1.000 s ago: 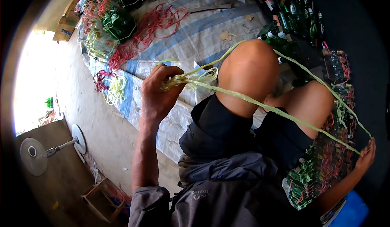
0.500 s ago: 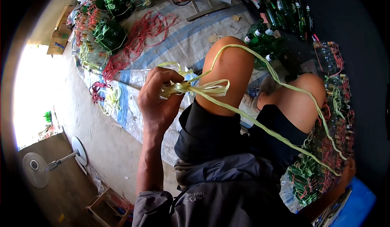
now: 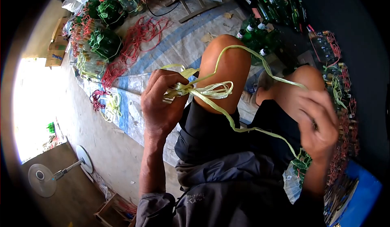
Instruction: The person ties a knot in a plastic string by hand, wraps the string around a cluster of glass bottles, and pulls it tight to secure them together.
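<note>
A looped bundle of pale yellow-green cord (image 3: pixel 213 90) is pinched at its middle in my left hand (image 3: pixel 162 99), with its loops sticking out to the right. Two long strands run from it toward the right, one arching over my bent knee, the other sagging across my dark shorts. Over on the right, my right hand (image 3: pixel 318 123) is blurred, its fingers curled near the upper strand; whether it holds that strand is unclear. The lower strand's end hangs beside the wrist.
Green bottles (image 3: pixel 280 7) lie at the top right, and corded bottles (image 3: pixel 105 44) stand at the upper left. Red cord (image 3: pixel 140 36) lies on the striped sheet (image 3: pixel 178 36). A fan (image 3: pixel 42 180) is lower left, a blue container (image 3: pixel 361 198) lower right. Another person's hand shows at the top.
My right hand has come up and inward from the far lower right. The strands have slackened, the lower one now sagging. My left hand keeps its hold on the bundle, slightly shifted.
</note>
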A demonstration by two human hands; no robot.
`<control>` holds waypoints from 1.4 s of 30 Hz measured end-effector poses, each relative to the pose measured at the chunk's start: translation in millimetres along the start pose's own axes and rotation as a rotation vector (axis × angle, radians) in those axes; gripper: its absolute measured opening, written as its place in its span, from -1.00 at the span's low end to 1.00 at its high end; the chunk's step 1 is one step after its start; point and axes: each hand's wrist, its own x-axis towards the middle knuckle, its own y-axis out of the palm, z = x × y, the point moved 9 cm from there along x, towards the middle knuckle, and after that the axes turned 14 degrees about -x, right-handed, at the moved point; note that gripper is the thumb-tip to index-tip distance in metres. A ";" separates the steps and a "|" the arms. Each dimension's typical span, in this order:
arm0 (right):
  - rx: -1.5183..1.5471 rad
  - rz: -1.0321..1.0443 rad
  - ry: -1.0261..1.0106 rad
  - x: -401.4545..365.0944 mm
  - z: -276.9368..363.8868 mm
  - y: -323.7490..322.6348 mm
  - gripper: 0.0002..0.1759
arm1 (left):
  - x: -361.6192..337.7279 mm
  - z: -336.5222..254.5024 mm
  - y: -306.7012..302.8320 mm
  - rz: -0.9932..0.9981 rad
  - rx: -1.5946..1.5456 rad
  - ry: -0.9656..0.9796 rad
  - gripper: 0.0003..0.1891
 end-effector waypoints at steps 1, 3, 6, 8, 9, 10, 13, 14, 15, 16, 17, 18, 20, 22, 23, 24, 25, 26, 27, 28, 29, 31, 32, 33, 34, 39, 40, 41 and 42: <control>0.079 -0.040 -0.108 18.2 14.7 12.9 -0.66 | 0.2 -0.2 1.8 0.006 0.002 0.002 -0.70; 0.218 -0.070 -0.237 50.9 34.5 36.4 -0.62 | -1.0 -1.0 5.8 0.018 0.008 0.006 -0.70; 0.278 -0.044 -0.306 87.6 54.0 74.8 -0.55 | -1.9 -1.0 7.2 0.013 -0.014 0.006 -0.69; 0.314 0.020 -0.293 97.9 63.2 95.2 -0.54 | -1.3 2.0 7.4 0.005 -0.031 -0.001 -0.68; 0.333 0.037 -0.293 99.4 67.3 105.4 -0.55 | -1.3 4.2 7.7 -0.001 -0.037 -0.006 -0.68; 0.356 0.076 -0.282 99.1 68.9 114.2 -0.56 | -1.9 6.2 7.9 -0.008 -0.042 -0.012 -0.67; 0.430 0.230 -0.219 93.4 71.8 139.8 -0.58 | -1.9 13.0 10.8 -0.018 -0.086 -0.040 -0.66; 0.476 0.170 -0.210 90.0 71.3 142.5 -0.60 | -2.9 15.3 10.9 -0.009 -0.077 -0.037 -0.66; 0.464 0.153 -0.205 89.2 71.1 142.1 -0.61 | -3.6 17.1 10.3 -0.023 -0.087 -0.043 -0.66; 0.450 0.135 -0.199 88.4 70.2 141.6 -0.61 | -4.1 18.9 10.7 -0.036 -0.097 -0.048 -0.65; 0.436 0.117 -0.192 87.1 69.3 140.6 -0.61 | -5.2 20.4 10.5 -0.048 -0.108 -0.054 -0.65; 0.412 0.130 -0.178 89.5 71.1 133.6 -0.67 | -8.1 24.6 11.0 -0.037 -0.107 -0.108 -0.60; 0.468 0.131 -0.133 88.5 68.6 135.2 -0.72 | -8.8 23.4 6.4 -0.121 -0.107 -0.054 -0.57; 0.578 0.122 -0.059 86.5 63.9 142.3 -0.82 | -13.9 26.2 1.3 -0.174 -0.108 -0.070 -0.49; 0.618 0.138 -0.022 83.7 60.9 148.5 -0.83 | -17.5 27.8 0.1 -0.184 -0.121 -0.089 -0.50; 0.659 0.154 0.014 81.0 58.0 154.6 -0.84 | -21.3 29.8 -0.7 -0.195 -0.134 -0.107 -0.50; 0.701 0.170 0.050 78.3 55.8 159.5 -0.85 | -25.7 32.1 -1.2 -0.205 -0.145 -0.126 -0.50; 0.710 0.161 0.059 76.2 55.5 161.2 -0.85 | -31.4 31.9 -1.4 -0.249 -0.139 -0.110 -0.53; 0.719 0.152 0.071 75.0 54.9 162.1 -0.86 | -34.5 27.1 -2.3 -0.265 -0.076 -0.092 -0.55; 0.727 0.142 0.083 74.2 54.0 162.4 -0.87 | -37.8 22.0 -3.1 -0.281 -0.014 -0.073 -0.56; 0.727 0.146 0.081 73.5 54.5 162.9 -0.88 | -40.2 17.4 -3.7 -0.296 0.049 -0.054 -0.58; 0.727 0.155 0.076 71.7 55.5 163.5 -0.89 | -38.9 11.3 -1.9 -0.272 0.076 -0.030 -0.59; 0.724 0.162 0.075 70.8 56.4 163.5 -0.90 | -39.1 12.9 -0.4 -0.250 0.055 -0.039 -0.58; 0.720 0.168 0.075 70.3 57.4 163.7 -0.91 | -38.8 14.9 1.3 -0.228 0.034 -0.048 -0.58; 0.717 0.174 0.074 70.1 58.1 164.1 -0.92 | -38.3 14.9 1.1 -0.255 0.010 -0.029 -0.59; 0.745 0.187 0.094 70.7 54.8 170.1 -0.89 | -33.1 10.9 5.3 -0.196 0.042 0.021 -0.68; 0.762 0.225 0.112 71.0 54.8 171.5 -0.88 | -33.3 10.6 6.3 -0.192 0.045 0.039 -0.70; 0.764 0.261 0.133 70.6 55.2 172.9 -0.86 | -34.0 10.5 7.3 -0.178 0.050 0.044 -0.70; 0.765 0.297 0.154 69.8 56.0 173.9 -0.84 | -35.0 10.2 8.0 -0.166 0.057 0.050 -0.70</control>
